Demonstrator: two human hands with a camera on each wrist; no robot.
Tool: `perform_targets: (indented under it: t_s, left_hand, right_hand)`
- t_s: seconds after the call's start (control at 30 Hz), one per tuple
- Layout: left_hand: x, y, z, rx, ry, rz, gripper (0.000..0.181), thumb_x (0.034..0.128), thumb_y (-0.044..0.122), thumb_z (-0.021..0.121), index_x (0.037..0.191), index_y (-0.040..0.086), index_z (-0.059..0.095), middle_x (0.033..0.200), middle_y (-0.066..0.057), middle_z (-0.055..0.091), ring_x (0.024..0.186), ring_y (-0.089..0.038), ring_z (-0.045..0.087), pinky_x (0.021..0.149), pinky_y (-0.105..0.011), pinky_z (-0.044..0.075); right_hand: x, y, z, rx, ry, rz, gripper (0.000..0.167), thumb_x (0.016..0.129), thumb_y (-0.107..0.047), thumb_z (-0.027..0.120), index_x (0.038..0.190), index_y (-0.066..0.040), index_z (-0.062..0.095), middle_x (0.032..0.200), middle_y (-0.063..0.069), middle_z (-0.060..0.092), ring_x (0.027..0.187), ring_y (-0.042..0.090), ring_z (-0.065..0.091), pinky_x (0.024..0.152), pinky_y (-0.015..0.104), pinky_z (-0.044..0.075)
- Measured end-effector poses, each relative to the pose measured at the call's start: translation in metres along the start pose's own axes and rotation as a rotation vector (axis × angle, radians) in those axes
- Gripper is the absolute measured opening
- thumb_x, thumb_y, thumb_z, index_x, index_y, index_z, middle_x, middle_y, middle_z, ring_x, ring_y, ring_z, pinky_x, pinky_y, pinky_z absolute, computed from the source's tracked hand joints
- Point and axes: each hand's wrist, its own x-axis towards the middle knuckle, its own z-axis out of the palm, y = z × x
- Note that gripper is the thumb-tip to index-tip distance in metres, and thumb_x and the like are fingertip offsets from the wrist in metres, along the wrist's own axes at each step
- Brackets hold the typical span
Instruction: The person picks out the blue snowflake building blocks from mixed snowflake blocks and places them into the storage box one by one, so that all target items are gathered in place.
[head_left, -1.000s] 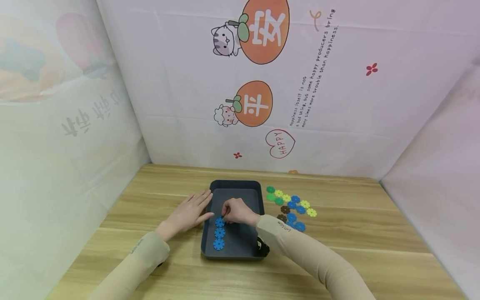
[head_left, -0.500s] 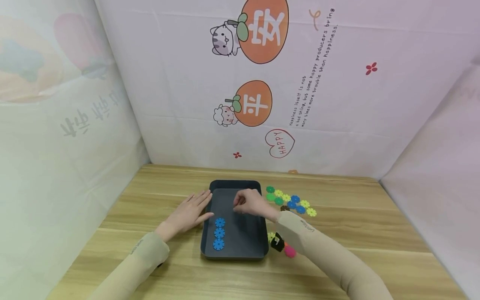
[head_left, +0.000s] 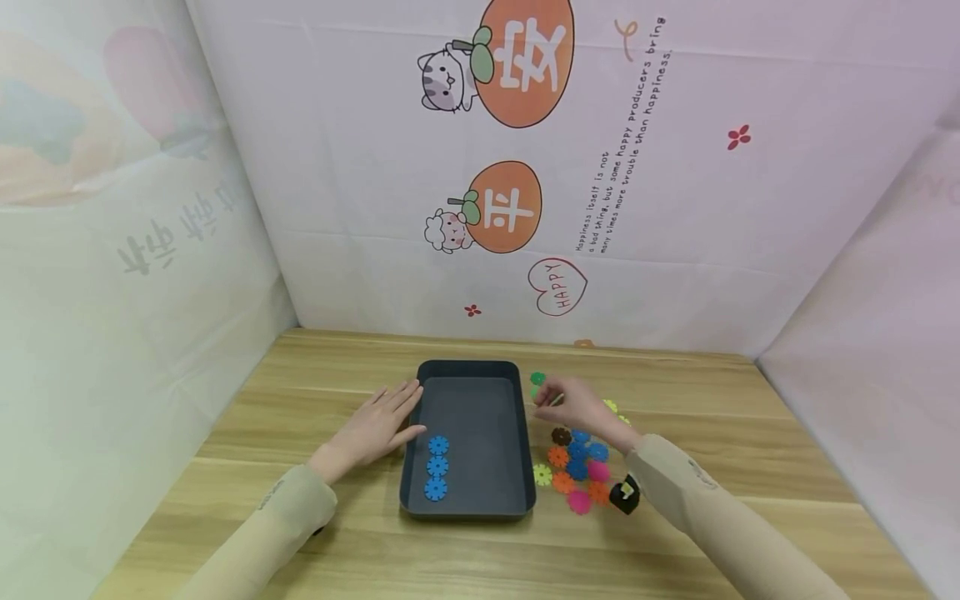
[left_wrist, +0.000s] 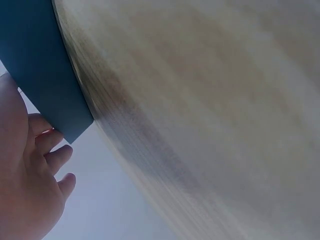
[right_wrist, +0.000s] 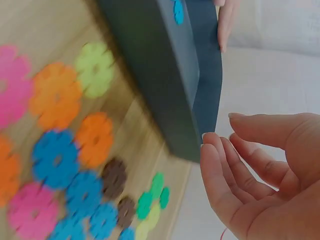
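My left hand [head_left: 375,425] rests on the left rim of a dark grey rectangular tray [head_left: 480,492], its fingers straight in the head view. Inside the tray, along its left side, three blue notched discs [head_left: 437,466] lie in a row. My right hand [head_left: 577,407] is above the loose notched discs to the right of the tray. In the right wrist view its thumb and fingertips [right_wrist: 235,117] are apart, with nothing between them. Beneath and around this hand lie blue discs [right_wrist: 56,158], orange discs [right_wrist: 56,96] and brown discs [right_wrist: 115,177], some partly hidden by the hand.
Pink discs [head_left: 579,502] and a yellow-green disc [head_left: 542,475] lie nearer the front, beside the tray's right wall. Green discs [head_left: 537,378] are at the back. The wooden table [head_left: 337,358] meets a printed white cloth backdrop [head_left: 375,250] behind and at the sides.
My right hand has moved from the row of blue discs, across the tray, to above the loose discs on the right. My left hand stays on the rim.
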Motion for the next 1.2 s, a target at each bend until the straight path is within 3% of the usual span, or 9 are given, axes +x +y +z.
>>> perform_targets:
  t_s: [0.37, 0.6, 0.9, 1.2]
  left_hand:
    - [-0.002, 0.002, -0.003, -0.012, -0.008, -0.004, 0.071, 0.1022, 0.048, 0.048, 0.154, 0.002, 0.033, 0.162, -0.016, 0.031, 0.149, -0.035, 0.033, 0.122, -0.057, 0.026]
    - [-0.001, 0.001, -0.003, -0.01, -0.009, -0.009, 0.07, 0.1022, 0.048, 0.048, 0.154, 0.003, 0.033, 0.162, -0.016, 0.03, 0.149, -0.035, 0.033, 0.123, -0.056, 0.025]
    - [-0.001, 0.001, -0.002, -0.012, -0.016, -0.008, 0.071, 0.1023, 0.048, 0.048, 0.155, 0.004, 0.032, 0.162, -0.016, 0.03, 0.15, -0.035, 0.032, 0.123, -0.056, 0.025]
    - [0.0, 0.0, 0.0, -0.023, 0.001, -0.007, 0.071, 0.1019, 0.048, 0.049, 0.155, 0.003, 0.032, 0.163, -0.015, 0.03, 0.15, -0.035, 0.032, 0.123, -0.057, 0.025]
  right_hand:
    - [-0.038, 0.04, -0.016, 0.017, -0.021, 0.059, 0.015, 0.086, -0.006, 0.072, 0.095, 0.005, 0.066, 0.091, 0.012, 0.069, 0.082, 0.02, 0.064, 0.068, 0.022, 0.054]
    - [-0.054, 0.058, -0.018, 0.001, -0.01, 0.085, 0.016, 0.084, -0.004, 0.074, 0.093, 0.006, 0.065, 0.085, 0.014, 0.069, 0.077, 0.016, 0.063, 0.062, 0.019, 0.052]
    - [-0.062, 0.077, -0.018, -0.043, -0.042, 0.123, 0.019, 0.081, -0.003, 0.077, 0.095, 0.005, 0.066, 0.088, 0.013, 0.068, 0.079, 0.015, 0.061, 0.063, 0.02, 0.052]
    - [-0.062, 0.076, -0.016, -0.096, -0.054, 0.142, 0.023, 0.079, -0.007, 0.08, 0.095, 0.003, 0.068, 0.09, 0.012, 0.07, 0.081, 0.016, 0.062, 0.068, 0.024, 0.054]
